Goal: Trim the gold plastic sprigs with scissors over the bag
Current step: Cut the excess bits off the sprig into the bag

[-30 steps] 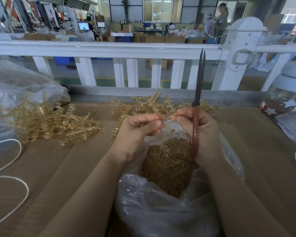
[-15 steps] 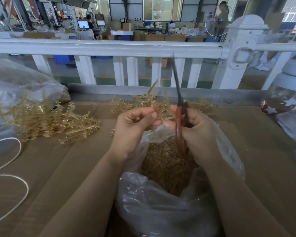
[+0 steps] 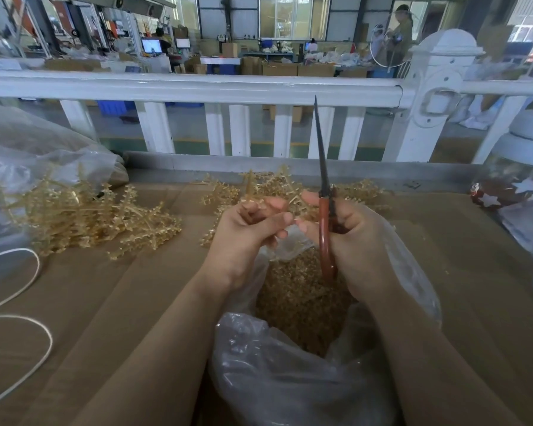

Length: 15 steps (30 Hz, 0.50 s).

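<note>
Sprig [image 3: 260, 207] pinched in left hand [image 3: 246, 235] over the open clear bag [image 3: 290, 379]; right hand [image 3: 348, 238] grips red-handled scissors [image 3: 325, 216], blades closed, pointing far. Advice: keep the cut above the bag mouth so trimmings drop onto the gold pile inside

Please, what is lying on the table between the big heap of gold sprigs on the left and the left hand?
In the head view, only bare brown cardboard lies between the left heap of gold sprigs and the left hand; a few sprig tips reach toward it.
</note>
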Motion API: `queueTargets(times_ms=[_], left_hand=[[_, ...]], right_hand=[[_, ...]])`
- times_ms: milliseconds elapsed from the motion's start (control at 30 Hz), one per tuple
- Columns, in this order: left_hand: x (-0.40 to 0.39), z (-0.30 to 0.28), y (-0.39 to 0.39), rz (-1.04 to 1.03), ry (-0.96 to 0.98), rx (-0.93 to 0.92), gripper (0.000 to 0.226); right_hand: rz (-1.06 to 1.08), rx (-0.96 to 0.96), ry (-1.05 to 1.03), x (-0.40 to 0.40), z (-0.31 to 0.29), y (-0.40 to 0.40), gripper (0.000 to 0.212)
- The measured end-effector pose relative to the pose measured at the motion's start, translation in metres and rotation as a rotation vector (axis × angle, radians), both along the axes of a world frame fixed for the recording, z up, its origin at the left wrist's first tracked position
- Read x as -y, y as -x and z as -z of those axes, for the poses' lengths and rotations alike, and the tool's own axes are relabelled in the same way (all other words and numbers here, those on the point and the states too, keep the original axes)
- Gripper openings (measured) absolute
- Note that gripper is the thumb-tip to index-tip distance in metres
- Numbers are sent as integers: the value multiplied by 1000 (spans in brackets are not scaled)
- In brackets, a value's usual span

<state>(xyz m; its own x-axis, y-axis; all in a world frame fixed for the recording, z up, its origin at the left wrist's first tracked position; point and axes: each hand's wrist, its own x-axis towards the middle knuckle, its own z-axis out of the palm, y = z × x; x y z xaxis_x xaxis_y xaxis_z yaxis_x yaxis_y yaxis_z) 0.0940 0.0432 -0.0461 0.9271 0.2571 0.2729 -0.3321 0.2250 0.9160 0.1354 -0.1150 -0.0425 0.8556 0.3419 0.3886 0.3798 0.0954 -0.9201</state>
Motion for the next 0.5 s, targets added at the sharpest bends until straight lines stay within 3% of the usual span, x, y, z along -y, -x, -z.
queueTargets(times_ms=[200, 500], left_hand=[[0, 0, -1, -87, -34, 37, 13], [3, -2, 2, -44, -19, -18, 21]], right_hand=[[8, -26, -70, 1, 1, -2, 43], [99, -42, -58, 1, 1, -6, 15]])
